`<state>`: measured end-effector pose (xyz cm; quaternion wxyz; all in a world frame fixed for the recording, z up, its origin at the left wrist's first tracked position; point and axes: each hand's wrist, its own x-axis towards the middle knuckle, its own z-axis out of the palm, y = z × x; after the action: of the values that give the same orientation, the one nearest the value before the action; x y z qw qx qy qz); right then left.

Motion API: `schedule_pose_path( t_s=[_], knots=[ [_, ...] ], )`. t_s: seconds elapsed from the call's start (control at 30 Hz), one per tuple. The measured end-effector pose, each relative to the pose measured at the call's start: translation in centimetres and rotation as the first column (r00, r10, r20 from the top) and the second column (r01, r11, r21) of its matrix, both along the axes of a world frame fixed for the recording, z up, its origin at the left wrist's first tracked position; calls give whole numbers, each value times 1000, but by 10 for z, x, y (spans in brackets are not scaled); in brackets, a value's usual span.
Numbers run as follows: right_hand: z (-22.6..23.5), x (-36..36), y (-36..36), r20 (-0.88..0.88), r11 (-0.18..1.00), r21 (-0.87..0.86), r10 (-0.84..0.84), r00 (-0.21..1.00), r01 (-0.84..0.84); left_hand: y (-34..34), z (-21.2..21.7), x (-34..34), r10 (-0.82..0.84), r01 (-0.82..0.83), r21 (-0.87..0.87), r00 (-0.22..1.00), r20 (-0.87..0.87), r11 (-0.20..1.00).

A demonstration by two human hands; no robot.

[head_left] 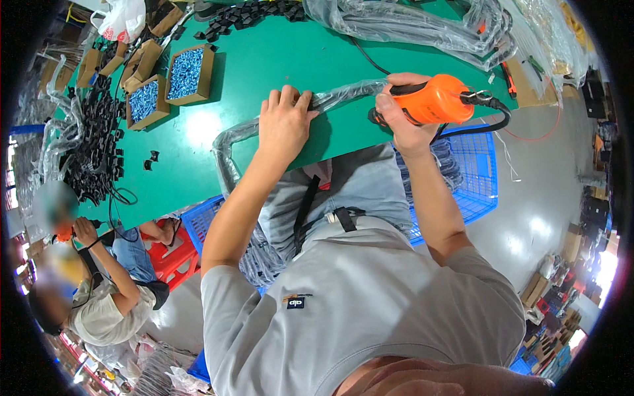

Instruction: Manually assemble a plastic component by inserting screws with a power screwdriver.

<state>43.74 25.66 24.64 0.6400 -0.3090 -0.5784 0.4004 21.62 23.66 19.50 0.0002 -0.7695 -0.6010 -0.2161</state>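
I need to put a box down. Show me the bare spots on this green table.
Bare green table lies between the cardboard boxes of screws and the left hand, and below the boxes toward the near edge. Crowded: black parts on the left, bagged bundles at the far right.

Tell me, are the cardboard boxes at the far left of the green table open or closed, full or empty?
Open and filled. The cardboard boxes have no lids on, and small silvery-blue screws lie heaped inside them on the green table.

The right hand (401, 115) is gripping an orange corded power screwdriver (436, 99) while the left hand (284, 122) is pressing a plastic-wrapped dark part (343, 92) onto the green table (264, 59).
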Motion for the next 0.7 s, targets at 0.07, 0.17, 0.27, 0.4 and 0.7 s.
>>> schedule_pose_path(
  t_s=[0.07, 0.17, 0.27, 0.4, 0.7],
  knots=[
    [0, -3, -1, 20, 1000, 0, 30, 999, -30, 0, 1, 1, 23, -24, -13, 999, -25, 1000],
    [-3, -1, -2, -29, 995, -53, 85, 996, -87, 2, 13, -3, 64, -64, -89, 998, -10, 994],
    [-5, 3, -2, -21, 998, -10, 56, 998, -57, 11, 28, -28, 83, -84, 9, 991, 109, 996],
    [-8, 5, 1, -8, 999, -2, 52, 999, -52, 49, 33, -145, 487, -483, 268, 871, 55, 834],
    [-6, -1, -5, 13, 999, 6, 34, 999, -34, 71, 40, -191, 540, -561, -153, 826, -161, 813]
  ],
)
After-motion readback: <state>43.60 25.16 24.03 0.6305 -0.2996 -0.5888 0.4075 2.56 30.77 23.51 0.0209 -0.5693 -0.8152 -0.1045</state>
